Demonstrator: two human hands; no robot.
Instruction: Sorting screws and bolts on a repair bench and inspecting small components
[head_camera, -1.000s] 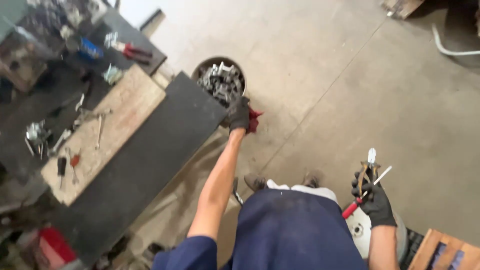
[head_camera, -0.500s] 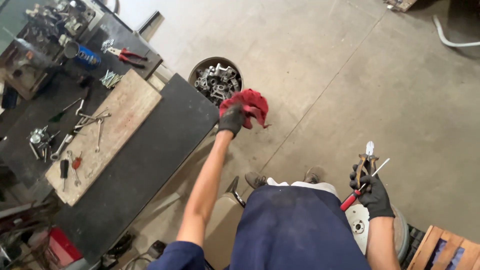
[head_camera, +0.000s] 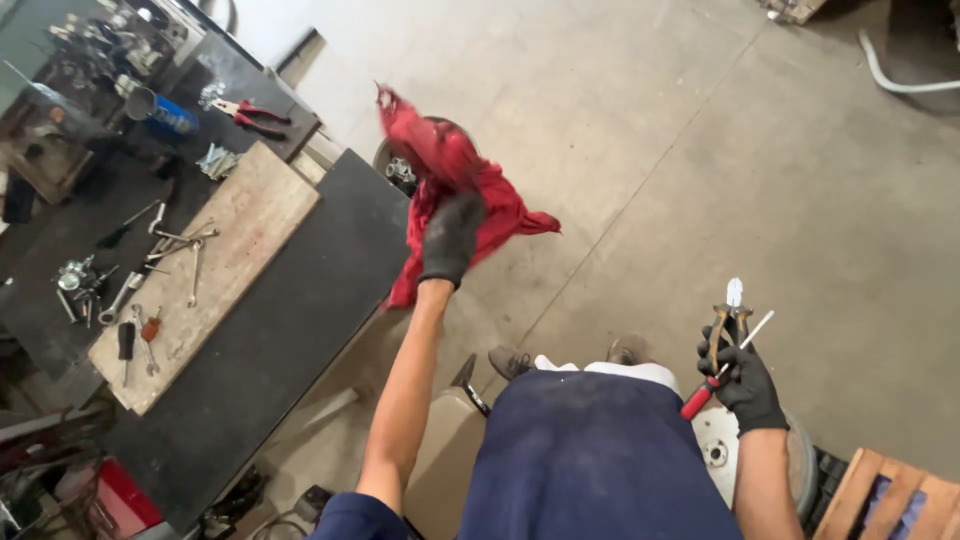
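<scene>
Left hand (head_camera: 450, 238) gloved, gripping red rag (head_camera: 455, 185) aloft beyond bench edge (head_camera: 345, 330) | bucket of parts (head_camera: 398, 168) just behind rag | right hand (head_camera: 745, 375) closed around pliers (head_camera: 727, 325) and screwdriver (head_camera: 712, 385) | bare concrete floor (head_camera: 640, 150) open ahead of both.

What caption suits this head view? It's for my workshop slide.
Gloved left hand lifts red rag; right hand holds pliers.

I'm in a workshop: bare concrete floor (head_camera: 700, 150), a black workbench (head_camera: 290, 320) strewn with wrenches (head_camera: 185, 245) and red-handled pliers (head_camera: 250, 115).
</scene>
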